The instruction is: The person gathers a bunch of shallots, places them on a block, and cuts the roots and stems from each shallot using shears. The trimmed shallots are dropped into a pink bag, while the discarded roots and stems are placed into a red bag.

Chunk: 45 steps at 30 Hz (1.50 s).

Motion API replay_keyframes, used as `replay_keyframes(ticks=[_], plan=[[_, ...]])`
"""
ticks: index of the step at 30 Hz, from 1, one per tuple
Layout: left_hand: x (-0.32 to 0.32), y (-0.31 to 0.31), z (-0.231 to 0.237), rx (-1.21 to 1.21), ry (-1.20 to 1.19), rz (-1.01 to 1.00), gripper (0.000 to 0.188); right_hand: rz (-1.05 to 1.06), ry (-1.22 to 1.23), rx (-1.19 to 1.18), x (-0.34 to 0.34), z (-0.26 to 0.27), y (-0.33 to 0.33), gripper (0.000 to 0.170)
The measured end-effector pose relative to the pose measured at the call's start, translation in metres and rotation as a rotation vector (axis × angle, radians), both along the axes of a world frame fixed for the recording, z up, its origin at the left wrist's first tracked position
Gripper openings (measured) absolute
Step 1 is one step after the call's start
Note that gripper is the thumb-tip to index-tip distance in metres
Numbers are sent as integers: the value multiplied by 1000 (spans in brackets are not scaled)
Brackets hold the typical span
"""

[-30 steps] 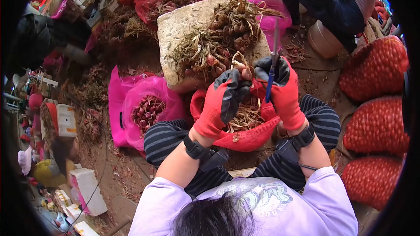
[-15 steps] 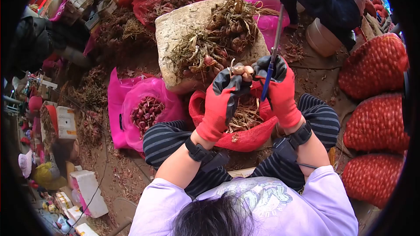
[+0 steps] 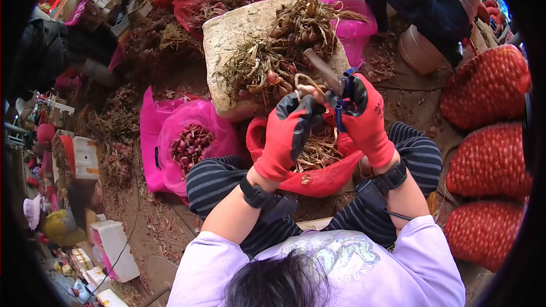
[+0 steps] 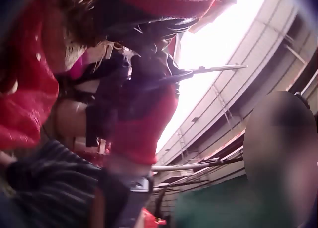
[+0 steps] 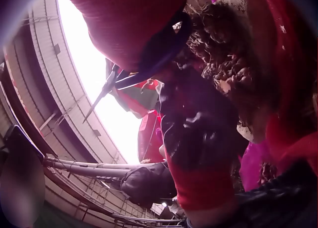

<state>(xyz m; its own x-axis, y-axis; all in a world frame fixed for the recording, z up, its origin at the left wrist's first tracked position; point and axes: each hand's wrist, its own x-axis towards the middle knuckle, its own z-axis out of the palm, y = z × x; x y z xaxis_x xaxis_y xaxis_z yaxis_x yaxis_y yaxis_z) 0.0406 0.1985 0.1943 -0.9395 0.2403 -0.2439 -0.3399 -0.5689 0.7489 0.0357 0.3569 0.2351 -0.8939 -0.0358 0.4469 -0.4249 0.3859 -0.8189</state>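
In the head view my left hand (image 3: pixel 286 136), in a red and black glove, holds a small bunch of shallots (image 3: pixel 314 93) with dry stems in its fingertips. My right hand (image 3: pixel 368 118), gloved the same way, grips blue-handled scissors (image 3: pixel 325 69). The handles are spread apart, and a blade points up and left, right at the bunch. Both hands are over a red mesh bag (image 3: pixel 310 184) holding dry trimmings (image 3: pixel 319 150). In the right wrist view the scissors (image 5: pixel 102 95) stand out against the bright sky, while gloves hide most of the bunch.
Ahead, a pale foam block (image 3: pixel 230 31) carries heaps of shallots with dried tops (image 3: pixel 304 28). Left of the lap, a pink mesh bag (image 3: pixel 152 156) contains trimmed shallots (image 3: pixel 192 145). Full red mesh sacks (image 3: pixel 486 162) line the right side. Another person (image 3: pixel 421 8) sits at the upper right.
The scissors have swung from pointing upward to pointing up and left at the bunch, and their handles have spread. The bunch was raised and turned in the left fingers, then lowered slightly.
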Motion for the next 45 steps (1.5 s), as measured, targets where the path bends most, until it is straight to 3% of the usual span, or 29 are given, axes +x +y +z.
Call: replay_keyframes(ticks=[9,12,13,14,15,18,20,22,24,28,31,37,40,43,45], plan=[[6,-2,20,-146,298,80,22,45,-23,-53,0,1,4,24],[2,-6,16,40,136,-82,21,88,-122,-187,1,10,4,26],[-4,-10,9,193,178,-227,22,87,-190,-271,2,13,3,26],[-3,-10,9,292,156,-210,22,90,-253,-353,2,17,2,27],[1,-10,14,392,139,-192,22,78,-277,-313,1,15,4,25],[-16,-16,7,633,67,-153,24,-51,29,357,0,16,12,38],[-20,-25,8,759,-29,-137,23,-66,-2,405,2,18,10,48],[-25,-31,8,621,11,-32,22,-140,88,523,3,13,11,48],[-23,-29,8,358,126,162,22,-120,76,531,5,15,14,49],[-22,-30,11,261,239,286,26,-57,22,574,9,15,19,49],[-14,-32,19,369,303,282,25,-22,10,590,11,18,20,48],[-17,-31,14,255,313,270,27,-42,-4,594,10,15,22,48],[-18,-30,10,476,273,191,25,-63,0,567,10,12,20,46],[-14,-33,12,513,141,149,24,-53,-4,539,11,5,18,42],[-17,-39,-6,741,86,-18,24,-42,-16,498,12,0,14,40]])
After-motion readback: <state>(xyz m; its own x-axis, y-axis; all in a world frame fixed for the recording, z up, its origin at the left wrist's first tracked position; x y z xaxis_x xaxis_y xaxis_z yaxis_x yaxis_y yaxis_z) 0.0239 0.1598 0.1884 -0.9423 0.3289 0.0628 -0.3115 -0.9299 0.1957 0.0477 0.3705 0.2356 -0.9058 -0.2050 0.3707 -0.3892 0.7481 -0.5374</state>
